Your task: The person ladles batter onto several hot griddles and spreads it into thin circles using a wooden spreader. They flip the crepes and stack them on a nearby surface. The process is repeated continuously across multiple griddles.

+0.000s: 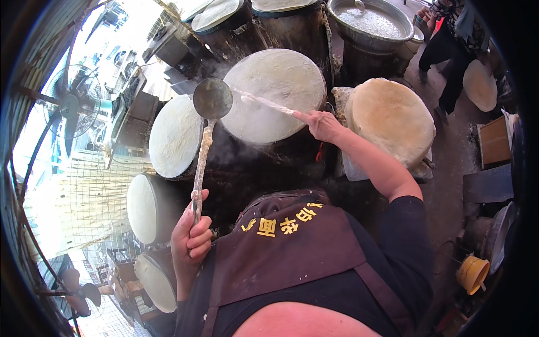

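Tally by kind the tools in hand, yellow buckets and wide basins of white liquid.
Ladle, left hand: 1
White-coated stick, right hand: 1
Yellow bucket: 1
Basin: 1
Total: 4

Fan [69, 105]: backlit at ten o'clock, daylight around it blown to white
Wire mesh [92, 194]: bleached by glare at nine
Ladle [213, 98]: fairly crisp at eleven, faint haze nearby
Apron [286, 258]: dim at six, deep shadow just above
Floor [446, 168]: dull, shaded at three
Rim: black all round, straight edges bowed
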A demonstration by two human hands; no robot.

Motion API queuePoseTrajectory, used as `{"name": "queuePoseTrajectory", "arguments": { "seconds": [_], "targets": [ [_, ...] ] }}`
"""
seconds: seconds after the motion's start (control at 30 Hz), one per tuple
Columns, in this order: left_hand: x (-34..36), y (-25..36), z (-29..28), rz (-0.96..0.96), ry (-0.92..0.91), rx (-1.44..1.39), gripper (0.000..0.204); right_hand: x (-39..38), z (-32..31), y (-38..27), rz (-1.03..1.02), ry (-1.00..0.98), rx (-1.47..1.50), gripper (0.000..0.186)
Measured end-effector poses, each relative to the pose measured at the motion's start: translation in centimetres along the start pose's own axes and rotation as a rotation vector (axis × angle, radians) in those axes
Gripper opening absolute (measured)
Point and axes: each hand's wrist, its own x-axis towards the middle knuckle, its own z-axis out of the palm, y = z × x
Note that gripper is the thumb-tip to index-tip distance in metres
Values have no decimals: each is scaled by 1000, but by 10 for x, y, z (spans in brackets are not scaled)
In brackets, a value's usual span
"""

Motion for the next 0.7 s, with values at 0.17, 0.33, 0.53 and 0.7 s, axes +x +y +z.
{"name": "queuePoseTrajectory", "arguments": {
  "seconds": [0.17, 0.33, 0.53, 0.7],
  "targets": [
    [4, 5, -11, -39, 40, -4, 49, -69, -21, 20, 80, 20, 47, 54],
    [14, 18, -22, -54, 37, 43, 48, -81, 15, -35, 223, 298, 484, 55],
    [31, 39, -42, -156, -14, 86, 43, -54, 63, -98, 408, 166, 866, 55],
    [42, 45, -53, -199, -46, 130, 42, -78, 62, -98, 621, 222, 1335, 58]
  ]
}}
